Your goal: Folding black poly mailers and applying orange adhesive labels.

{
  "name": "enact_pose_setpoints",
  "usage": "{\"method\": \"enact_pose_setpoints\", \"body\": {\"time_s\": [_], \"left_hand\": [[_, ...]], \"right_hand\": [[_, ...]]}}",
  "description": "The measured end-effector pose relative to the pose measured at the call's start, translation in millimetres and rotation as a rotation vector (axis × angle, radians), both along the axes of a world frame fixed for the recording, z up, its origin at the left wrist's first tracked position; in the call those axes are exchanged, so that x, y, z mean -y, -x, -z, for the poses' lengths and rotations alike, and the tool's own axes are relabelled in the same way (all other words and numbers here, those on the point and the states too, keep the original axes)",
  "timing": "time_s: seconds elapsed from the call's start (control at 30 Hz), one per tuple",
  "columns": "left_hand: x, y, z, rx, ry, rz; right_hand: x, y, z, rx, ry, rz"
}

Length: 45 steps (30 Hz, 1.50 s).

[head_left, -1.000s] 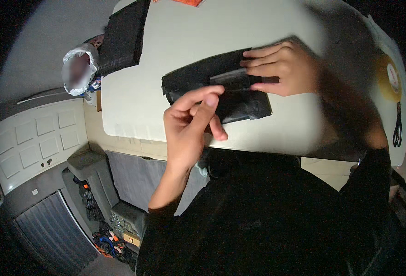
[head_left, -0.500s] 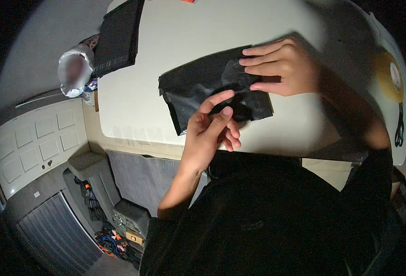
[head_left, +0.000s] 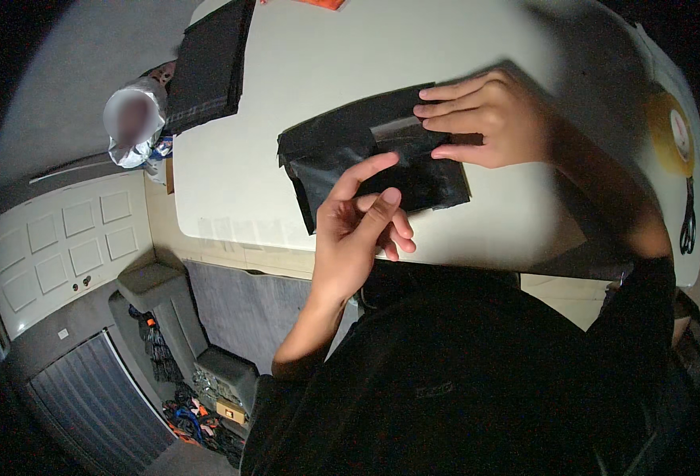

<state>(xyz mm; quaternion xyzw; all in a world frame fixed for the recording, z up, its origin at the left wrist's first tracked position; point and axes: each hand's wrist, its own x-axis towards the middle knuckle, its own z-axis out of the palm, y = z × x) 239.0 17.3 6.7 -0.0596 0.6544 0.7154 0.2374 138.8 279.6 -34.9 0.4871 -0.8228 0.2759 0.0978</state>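
Folding step: right hand (head_left: 492, 119) pressed flat on the black bag (head_left: 366, 163); left hand (head_left: 358, 230), grip open, hovered at the bag's near edge.

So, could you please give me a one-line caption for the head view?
Right hand flat on a black plastic bag on a white table; left hand raised over the bag's near edge.

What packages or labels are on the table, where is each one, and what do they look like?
Black plastic bag: flat at the table's middle, crinkled rectangle, under the right hand, by the left hand.
Dark flat pack: table's far left corner, rectangular.
Orange packet: top edge, mostly cut off.
Tape roll: right side, round, yellowish.
No signs or screens.
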Motion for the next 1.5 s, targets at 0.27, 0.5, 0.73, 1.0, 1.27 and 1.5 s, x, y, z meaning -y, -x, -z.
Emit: {"method": "enact_pose_setpoints", "body": {"time_s": [0.27, 0.5, 0.73, 1.0, 1.27, 1.5], "left_hand": [[-3.4, 2.7, -2.4, -0.006, 0.024, 0.006], [-2.9, 10.3, -3.1, -0.025, 0.026, 0.017], [-3.2, 4.7, 4.0, 0.022, 0.055, 0.068], [-1.5, 4.8, 7.6, 0.059, 0.042, 0.078], [4.2, 5.2, 8.3, 0.1, -0.007, 0.08], [5.9, 6.7, 7.6, 0.112, -0.015, 0.087]], "right_hand": [[-2.2, 2.7, 1.0, -0.045, 0.031, -0.037], [-0.8, 3.1, 2.5, -0.037, 0.02, -0.028], [-0.7, 5.1, 4.1, -0.044, 0.032, -0.048], [-2.2, 2.6, 5.0, 0.02, 0.041, 0.018], [-0.8, -5.4, -9.0, 0.219, -0.03, 0.072], [0.0, -8.6, -11.7, 0.024, -0.006, 0.088]]}}
